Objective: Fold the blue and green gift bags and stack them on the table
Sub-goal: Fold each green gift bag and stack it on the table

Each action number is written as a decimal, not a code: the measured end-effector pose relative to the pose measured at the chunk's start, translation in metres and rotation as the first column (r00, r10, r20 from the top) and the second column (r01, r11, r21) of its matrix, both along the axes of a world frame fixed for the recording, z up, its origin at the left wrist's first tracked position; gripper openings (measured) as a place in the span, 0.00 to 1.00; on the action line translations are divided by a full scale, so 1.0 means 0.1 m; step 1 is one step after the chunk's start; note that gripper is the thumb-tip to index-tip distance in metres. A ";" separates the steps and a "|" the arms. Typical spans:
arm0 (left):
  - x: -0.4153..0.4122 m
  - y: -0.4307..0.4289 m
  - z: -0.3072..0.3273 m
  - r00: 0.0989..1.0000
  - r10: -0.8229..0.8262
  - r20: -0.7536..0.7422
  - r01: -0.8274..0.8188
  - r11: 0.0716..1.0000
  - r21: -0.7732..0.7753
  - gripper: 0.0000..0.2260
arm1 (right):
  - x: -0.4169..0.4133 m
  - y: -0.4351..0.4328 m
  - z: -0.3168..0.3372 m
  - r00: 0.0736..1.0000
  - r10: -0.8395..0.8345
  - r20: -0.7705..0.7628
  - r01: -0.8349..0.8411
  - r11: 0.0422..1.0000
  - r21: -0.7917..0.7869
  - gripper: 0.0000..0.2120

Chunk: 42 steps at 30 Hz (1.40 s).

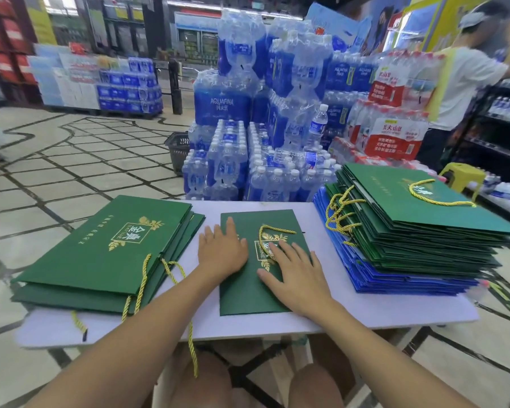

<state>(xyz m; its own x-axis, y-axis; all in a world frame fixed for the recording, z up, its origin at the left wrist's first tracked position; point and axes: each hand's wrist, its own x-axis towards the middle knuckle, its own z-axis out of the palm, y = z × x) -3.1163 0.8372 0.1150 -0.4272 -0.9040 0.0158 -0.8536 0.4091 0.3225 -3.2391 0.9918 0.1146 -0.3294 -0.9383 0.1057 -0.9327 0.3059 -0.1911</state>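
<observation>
A folded green gift bag (245, 293) lies flat in the middle of the white table (365, 313), its gold cord handle on top. My left hand (222, 249) presses flat on the bag's left edge, partly on the table. My right hand (296, 272) lies flat with spread fingers on the bag's gold logo. To the left sits a short stack of larger green bags (100, 254) with gold cords hanging over the table's front edge. On the right stands a tall pile of green bags (418, 225) resting on blue bags (395, 278).
Behind the table rise shrink-wrapped packs of water bottles (265, 119). A dark shopping basket (178, 151) sits on the tiled floor. A person in a white shirt (468, 83) stands at shelves on the far right, near a yellow stool (462, 176).
</observation>
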 end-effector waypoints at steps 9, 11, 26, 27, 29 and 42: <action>0.19 0.08 0.58 0.520 0.481 -0.706 0.312 0.662 0.681 0.14 | 0.07 0.02 0.14 0.980 -0.012 0.197 0.034 0.994 -0.109 0.35; 0.24 0.12 0.77 0.542 0.395 -0.742 0.336 0.707 0.622 0.13 | 0.06 -0.05 0.41 0.990 0.025 0.139 -0.005 0.990 -0.140 0.38; 0.22 0.28 2.94 0.924 -0.372 -0.087 0.125 0.509 -0.852 0.25 | -0.49 0.09 3.61 0.878 -0.009 -0.479 -0.074 0.985 -0.154 0.12; 0.15 0.28 2.92 0.905 -0.375 -0.201 -0.009 0.455 -0.890 0.28 | -0.67 0.15 3.60 0.930 -0.062 -0.362 -0.023 0.974 -0.225 0.13; -0.07 0.27 2.81 0.801 -0.400 -0.445 -0.206 0.515 -0.832 0.32 | -0.99 0.32 3.52 0.987 -0.151 -0.058 0.121 0.928 -0.352 0.14; -2.00 1.05 1.74 0.632 -0.225 -0.742 0.391 0.919 0.054 0.10 | -2.10 1.41 2.27 0.788 -0.546 0.283 0.604 0.776 -0.181 0.13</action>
<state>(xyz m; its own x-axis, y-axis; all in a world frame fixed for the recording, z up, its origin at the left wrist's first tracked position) -3.3168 0.9426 0.2892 -0.6129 -0.7394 0.2785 -0.1635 0.4636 0.8708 -3.4488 1.1329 0.3418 -0.8386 -0.5154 0.1762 -0.5273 0.6871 -0.4998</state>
